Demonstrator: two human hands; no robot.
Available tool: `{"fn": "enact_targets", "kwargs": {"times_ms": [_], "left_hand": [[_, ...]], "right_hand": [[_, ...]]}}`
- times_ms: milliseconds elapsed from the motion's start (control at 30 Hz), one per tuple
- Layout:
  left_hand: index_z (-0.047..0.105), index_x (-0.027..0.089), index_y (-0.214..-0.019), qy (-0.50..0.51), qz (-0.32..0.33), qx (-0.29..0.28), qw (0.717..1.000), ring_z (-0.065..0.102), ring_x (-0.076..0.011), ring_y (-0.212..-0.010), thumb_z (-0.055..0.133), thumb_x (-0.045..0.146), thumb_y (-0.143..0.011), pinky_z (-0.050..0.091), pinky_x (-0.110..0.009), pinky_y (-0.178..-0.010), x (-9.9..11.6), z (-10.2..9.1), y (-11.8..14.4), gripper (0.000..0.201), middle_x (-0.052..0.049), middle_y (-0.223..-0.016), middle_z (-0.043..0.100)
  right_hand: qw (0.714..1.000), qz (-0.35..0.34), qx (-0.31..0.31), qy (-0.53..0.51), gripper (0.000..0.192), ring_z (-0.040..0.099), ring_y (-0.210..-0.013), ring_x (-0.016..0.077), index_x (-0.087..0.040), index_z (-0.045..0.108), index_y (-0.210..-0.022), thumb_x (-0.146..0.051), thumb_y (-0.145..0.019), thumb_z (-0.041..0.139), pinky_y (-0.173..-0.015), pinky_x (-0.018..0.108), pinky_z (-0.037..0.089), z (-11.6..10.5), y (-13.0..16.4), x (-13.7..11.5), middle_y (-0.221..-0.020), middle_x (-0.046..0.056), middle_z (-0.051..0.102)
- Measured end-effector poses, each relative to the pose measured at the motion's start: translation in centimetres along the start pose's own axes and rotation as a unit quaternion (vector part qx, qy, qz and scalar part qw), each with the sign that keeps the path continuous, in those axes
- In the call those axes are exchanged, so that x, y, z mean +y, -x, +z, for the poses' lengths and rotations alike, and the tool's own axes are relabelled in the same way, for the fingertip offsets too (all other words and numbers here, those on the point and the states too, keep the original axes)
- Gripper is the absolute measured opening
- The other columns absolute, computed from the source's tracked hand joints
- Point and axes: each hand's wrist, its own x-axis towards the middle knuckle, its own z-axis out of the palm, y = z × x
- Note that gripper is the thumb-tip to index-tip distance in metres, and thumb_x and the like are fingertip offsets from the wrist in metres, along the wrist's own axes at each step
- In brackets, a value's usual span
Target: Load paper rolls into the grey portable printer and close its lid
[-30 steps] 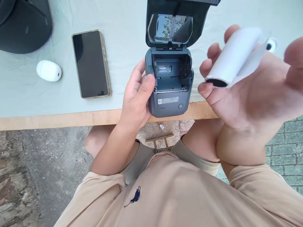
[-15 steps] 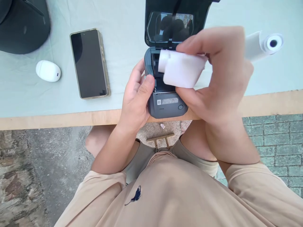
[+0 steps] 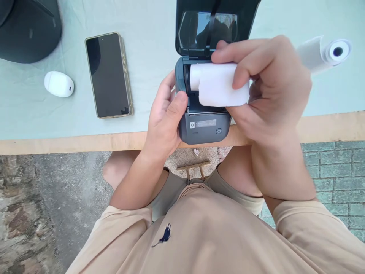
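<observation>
We see the right hand (image 3: 268, 87) closed around a white paper roll (image 3: 218, 84), fingers over the top and thumb beneath, holding it lying on its side in the open paper bay of a small dark grey label printer (image 3: 203, 114). The roll's left end sits inside the bay, against its left wall; whether the roll rests fully seated we cannot tell, since the hand covers its right half. A loose flap of paper hangs over the roll's front, just above the printer's front panel.

The left hand (image 3: 165, 121) grips the printer's left side, thumb pressed on the top edge by the bay and fingers curled around the flank. The printer stands at the near edge of the desk (image 3: 85, 142), roughly at its middle, slightly overhanging it. Its lid (image 3: 211, 26) stands raised behind the bay, its glossy window showing reflections.

A second paper roll (image 3: 325, 53) lies on the desk toward the right, well apart from the printer, its hollow core facing us. To the left lies a smartphone (image 3: 108, 74), screen dark, then a small white oval device (image 3: 59, 83), and a black object (image 3: 28, 30) at the far left corner.
</observation>
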Motion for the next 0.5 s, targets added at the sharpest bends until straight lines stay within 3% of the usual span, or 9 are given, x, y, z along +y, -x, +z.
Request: {"fn": "enact_targets", "kwargs": {"times_ms": [100,267,433,500], "left_hand": [[0.056,0.018,-0.126,-0.016,0.008,-0.007,1.0,0.031,-0.0285,-0.153,0.054,0.034,-0.099,0.032,-0.048,-0.128,-0.3,-0.5,-0.2,0.031,-0.007,-0.125,0.066],[0.065,0.024,-0.113,-0.037,0.041,-0.008,0.998,0.046,-0.03,-0.14,0.067,0.044,-0.089,0.038,-0.044,-0.124,-1.1,-1.5,-0.7,0.031,-0.004,-0.107,0.068],[0.063,0.026,-0.118,-0.06,0.036,-0.018,0.997,0.049,-0.0299,-0.138,0.066,0.05,-0.088,0.045,-0.044,-0.116,-1.3,-1.6,-0.7,0.039,-0.004,-0.116,0.067],[0.062,0.026,-0.119,-0.074,0.039,-0.021,0.996,0.05,-0.0288,-0.138,0.063,0.051,-0.089,0.047,-0.043,-0.112,-1.2,-1.5,-0.7,0.039,-0.004,-0.12,0.066]], "right_hand": [[1.0,0.018,-0.006,-0.002,0.015,0.065,-0.116,0.0103,-0.021,0.048,-0.086,-0.009,-0.087,0.056,-0.118,0.038,0.052,0.4,-0.1,-0.4,-0.113,0.0,0.069],[1.0,0.012,0.013,0.009,0.016,0.066,-0.116,0.0089,-0.021,0.043,-0.082,-0.011,-0.089,0.055,-0.111,0.038,0.056,0.8,0.0,-0.5,-0.114,0.0,0.07],[0.997,0.008,-0.043,0.062,0.01,0.058,-0.133,0.0211,-0.019,0.05,-0.084,-0.02,-0.088,0.059,-0.118,0.045,0.05,0.2,0.0,0.1,-0.124,0.003,0.069],[0.996,-0.005,-0.03,0.079,0.01,0.063,-0.123,0.0213,-0.019,0.052,-0.084,-0.023,-0.087,0.061,-0.11,0.044,0.054,0.0,-0.1,0.2,-0.117,0.005,0.069]]}}
